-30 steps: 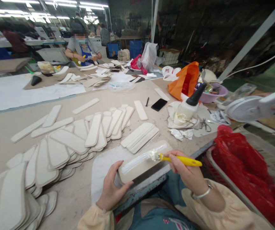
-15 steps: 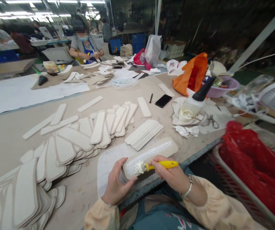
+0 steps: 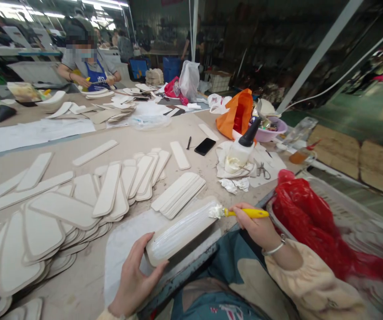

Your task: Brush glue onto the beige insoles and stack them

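Left hand (image 3: 140, 271) seems to pinch the panel (image 3: 181, 233); right hand (image 3: 253, 226) angles a brush (image 3: 246, 213).

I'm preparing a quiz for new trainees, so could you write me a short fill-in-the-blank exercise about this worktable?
1. The right hand holds a paste-loaded brush whose slim handle is ____.
2. The ____ hand grips one end of the long, pale, glossy panel.
3. The open, upright bag just behind the whitish, black-nozzled bottle is ____.

Answers: yellow; left; orange.
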Available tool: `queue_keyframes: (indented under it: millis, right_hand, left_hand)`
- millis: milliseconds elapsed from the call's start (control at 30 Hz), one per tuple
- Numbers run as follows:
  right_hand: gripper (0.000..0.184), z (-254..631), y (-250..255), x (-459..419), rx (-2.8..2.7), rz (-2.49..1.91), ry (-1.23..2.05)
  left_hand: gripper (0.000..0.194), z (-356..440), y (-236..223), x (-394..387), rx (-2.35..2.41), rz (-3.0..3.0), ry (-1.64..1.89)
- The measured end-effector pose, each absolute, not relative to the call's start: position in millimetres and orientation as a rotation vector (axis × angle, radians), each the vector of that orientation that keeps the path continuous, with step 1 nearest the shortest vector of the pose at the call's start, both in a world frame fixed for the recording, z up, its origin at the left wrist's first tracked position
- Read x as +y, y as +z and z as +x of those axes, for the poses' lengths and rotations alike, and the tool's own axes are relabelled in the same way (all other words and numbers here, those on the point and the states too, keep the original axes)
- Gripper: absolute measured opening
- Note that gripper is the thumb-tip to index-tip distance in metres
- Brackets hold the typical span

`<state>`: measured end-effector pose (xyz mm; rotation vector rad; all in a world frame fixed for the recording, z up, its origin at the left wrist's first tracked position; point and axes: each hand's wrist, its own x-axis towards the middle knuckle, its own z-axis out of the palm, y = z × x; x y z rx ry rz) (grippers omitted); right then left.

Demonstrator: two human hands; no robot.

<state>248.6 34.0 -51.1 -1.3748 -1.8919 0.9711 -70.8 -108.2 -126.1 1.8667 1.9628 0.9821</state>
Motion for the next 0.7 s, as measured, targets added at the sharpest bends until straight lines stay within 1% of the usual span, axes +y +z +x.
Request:
queue_keyframes:
  millis: [100, 200, 300, 367, 467, 567, 633, 700]
  right_hand:
    - [0.023, 254, -44, 36, -2.012, -1.277, 0.631]
    - [0.014, 249, -43, 32, -2.101, -1.073, 0.298]
    - [0.017, 233, -47, 25, -2.247, -0.919, 0.130]
    - [0.015, 219, -52, 18, -2.363, -0.921, 0.063]
    - [0.013, 199, -59, 7, -2.498, -0.962, 0.024]
    - [0.011, 182, -59, -8, -2.566, -0.856, 0.079]
    - [0.012, 174, -56, -17, -2.528, -0.721, 0.219]
    - [0.015, 169, -53, -22, -2.405, -0.613, 0.448]
  left_hand:
    - [0.061, -71, -129, -109, 1.977, 1.867, 0.978]
    - [0.062, -71, -130, -110, 1.995, 1.849, 0.970]
    - [0.063, -71, -131, -109, 2.014, 1.861, 0.960]
    - [0.063, -71, -130, -109, 2.024, 1.878, 0.946]
    - [0.061, -71, -128, -108, 2.033, 1.896, 0.941]
    - [0.060, -70, -126, -107, 2.030, 1.905, 0.943]
    - [0.060, -70, -127, -107, 2.024, 1.899, 0.951]
    - [0.060, -71, -128, -107, 2.019, 1.887, 0.964]
